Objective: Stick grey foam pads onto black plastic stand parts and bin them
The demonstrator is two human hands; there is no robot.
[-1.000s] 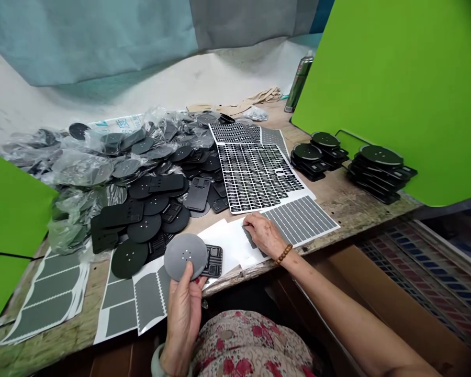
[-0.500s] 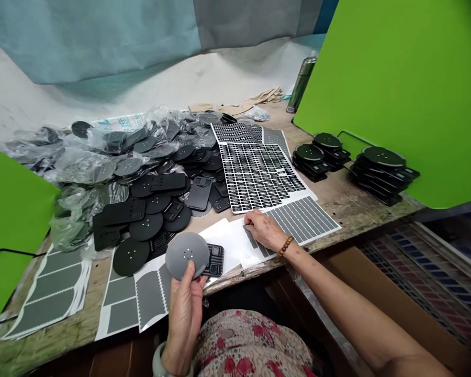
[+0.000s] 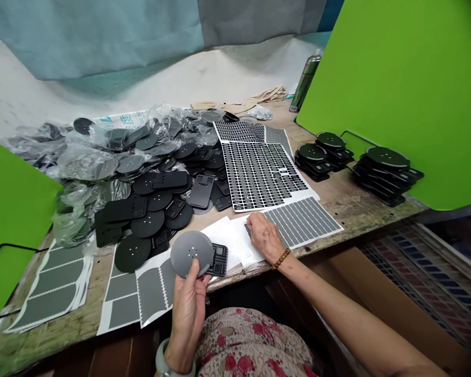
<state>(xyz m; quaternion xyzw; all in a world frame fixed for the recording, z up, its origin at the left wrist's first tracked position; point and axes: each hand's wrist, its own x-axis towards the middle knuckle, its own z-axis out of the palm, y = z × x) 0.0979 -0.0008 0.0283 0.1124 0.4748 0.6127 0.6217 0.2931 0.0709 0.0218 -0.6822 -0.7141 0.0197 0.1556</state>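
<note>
My left hand (image 3: 188, 301) grips a dark round plate (image 3: 192, 253) with small holes in its middle, thumb on top. From behind its right side juts a black rectangular part (image 3: 220, 260) with moulded recesses. The fingers of my right hand (image 3: 265, 235) are pinched together at the left end of a white sheet with grey sticker strips (image 3: 304, 222); whatever lies between the fingertips is hidden. Just behind that hand is a large sheet of small black printed labels (image 3: 261, 175). White backing paper (image 3: 235, 235) lies between my two hands.
A heap of similar black pieces (image 3: 149, 222), several in clear plastic bags (image 3: 86, 162), covers the left back. Grey sticker sheets (image 3: 53, 288) lie at the left front edge. Stacked black pieces (image 3: 384, 175) and a spray can (image 3: 305, 84) stand at right, beside a green panel (image 3: 396, 94).
My right hand has turned slightly and lies a little lower over the grey sticker sheet. The left hand keeps hold of the round plate. The whole view has shifted slightly.
</note>
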